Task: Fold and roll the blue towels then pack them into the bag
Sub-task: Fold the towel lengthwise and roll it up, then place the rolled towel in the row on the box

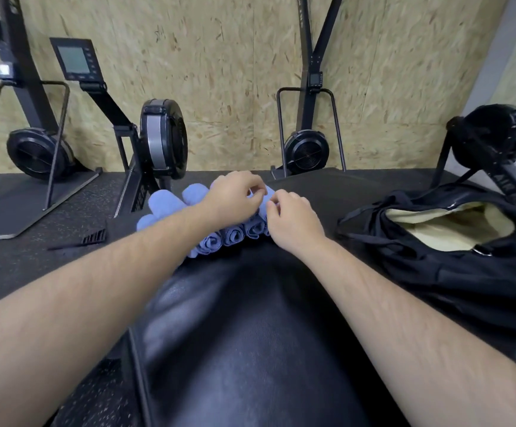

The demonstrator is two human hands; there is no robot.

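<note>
Head cam, the only view. Both of my grips are up at the far end of the long black padded vinyl tabletop [238, 334], working the same spot. My left hand [235, 195] and right hand [293, 215] each have fingertips curled in, pinching a bit of the soft blue terry towel [269, 192] at the right end of the pile, with the two pinches nearly touching. I pinch instead of palming it because the cloth is floppy, and an edge only stays lined up if it's held at two points. My knuckles hide whether this one is fully rolled, so I can't tell.

Just under my wrists is the row of rolled blue terry towels [233, 235], side by side and touching, spiral ends facing me. A few more plump, fuzzy ones sit behind my left hand. I reckon they're packed tight like that so they prop each other up and don't unroll.

Off to my right, well apart from the towels, is the slouchy black fabric bag [420, 266]. Its mouth gapes open on a pale cream lining, probably so rolls can drop straight in. No blue inside that I can see, so by my read packing hasn't started.

The tabletop skin is smooth and shiny, so rolls could slide on it. Below it is a dark speckled rubber floor [34, 257], with a chipboard wall [219, 57] behind.
</note>
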